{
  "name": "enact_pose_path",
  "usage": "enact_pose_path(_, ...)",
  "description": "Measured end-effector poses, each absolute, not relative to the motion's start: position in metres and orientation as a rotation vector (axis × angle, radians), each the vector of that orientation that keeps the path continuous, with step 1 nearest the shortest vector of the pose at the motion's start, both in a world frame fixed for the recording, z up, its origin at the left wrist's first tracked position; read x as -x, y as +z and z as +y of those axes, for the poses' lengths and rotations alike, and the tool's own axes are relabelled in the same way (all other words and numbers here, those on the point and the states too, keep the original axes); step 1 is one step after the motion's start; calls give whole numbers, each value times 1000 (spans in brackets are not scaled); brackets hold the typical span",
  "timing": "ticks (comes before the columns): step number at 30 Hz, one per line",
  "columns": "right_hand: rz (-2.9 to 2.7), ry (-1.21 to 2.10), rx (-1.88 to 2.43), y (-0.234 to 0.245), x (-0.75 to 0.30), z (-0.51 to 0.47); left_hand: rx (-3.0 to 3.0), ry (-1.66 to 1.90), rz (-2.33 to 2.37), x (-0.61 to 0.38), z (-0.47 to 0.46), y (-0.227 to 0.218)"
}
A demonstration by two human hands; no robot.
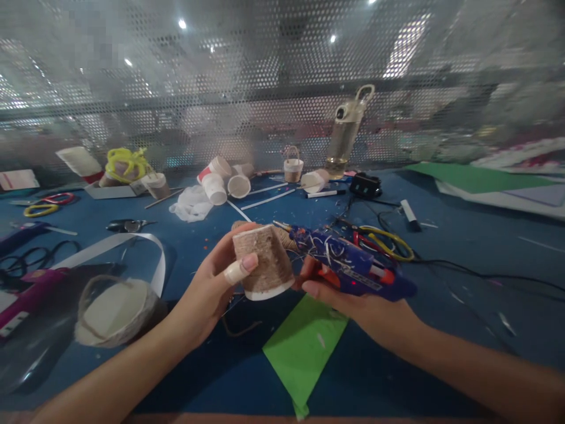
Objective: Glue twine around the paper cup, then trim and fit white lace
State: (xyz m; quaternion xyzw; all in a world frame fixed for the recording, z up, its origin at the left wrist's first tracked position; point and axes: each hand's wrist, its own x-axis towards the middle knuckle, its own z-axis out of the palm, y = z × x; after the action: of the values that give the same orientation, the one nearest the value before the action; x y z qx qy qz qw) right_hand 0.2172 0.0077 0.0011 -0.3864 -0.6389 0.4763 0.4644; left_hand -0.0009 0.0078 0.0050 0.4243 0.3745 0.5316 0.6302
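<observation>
My left hand [212,282] is closed round a paper cup [265,262] wrapped in brown twine, held upside down above the blue table [441,277]. A bandage covers the thumb tip. My right hand [348,297] grips a blue glue gun [348,262] with an orange trigger; its nozzle points left and touches the cup near its upper right side. A black cord runs from the gun to the right. A green paper sheet [304,344] lies under both hands.
A twine-wrapped cup with a handle [110,312] lies at the left beside a white strip. Several paper cups [220,182], scissors [126,225], a small twine basket [293,168], a water bottle [346,132] and yellow-handled pliers [388,242] stand further back. A perforated metal screen closes the back.
</observation>
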Motion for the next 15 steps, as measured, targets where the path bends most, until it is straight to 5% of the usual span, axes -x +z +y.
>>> enact_pose_path(15, -1686, 1014, 858, -5, -223, 9, -849, 1209, 777, 2, 12, 9)
